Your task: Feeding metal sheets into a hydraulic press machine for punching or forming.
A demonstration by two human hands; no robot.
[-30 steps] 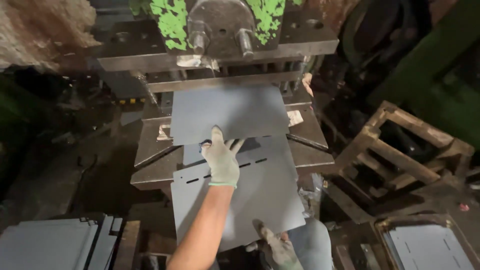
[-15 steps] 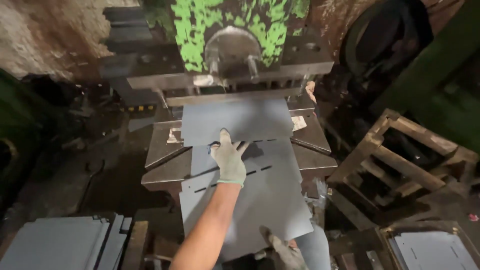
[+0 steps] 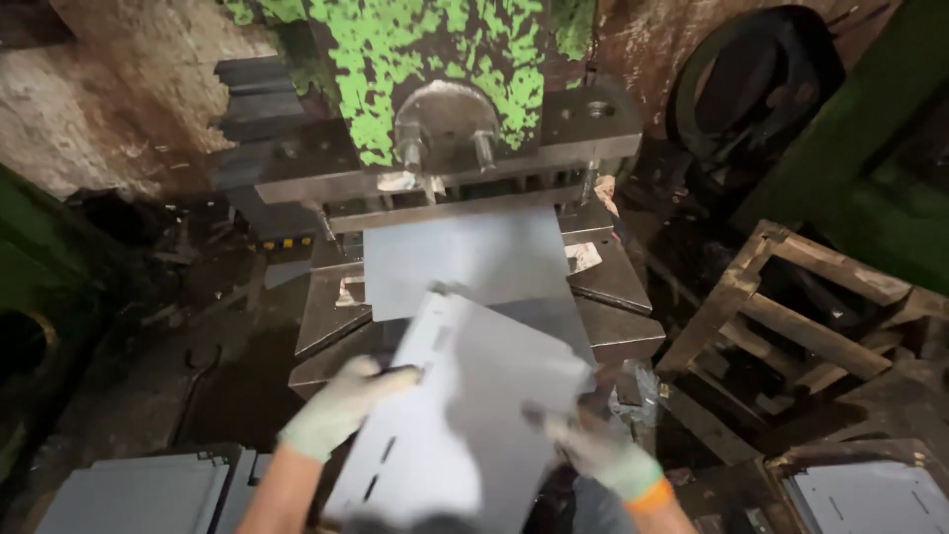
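Gloved left hand [image 3: 341,407] and right hand [image 3: 593,450], fingers clamped on opposite edges of a tilted slotted metal sheet [image 3: 465,415], before the green press [image 3: 435,89] bed.

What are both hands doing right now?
Left hand: closed on the left edge of the slotted metal sheet.
Right hand: gripping the same sheet's right edge.
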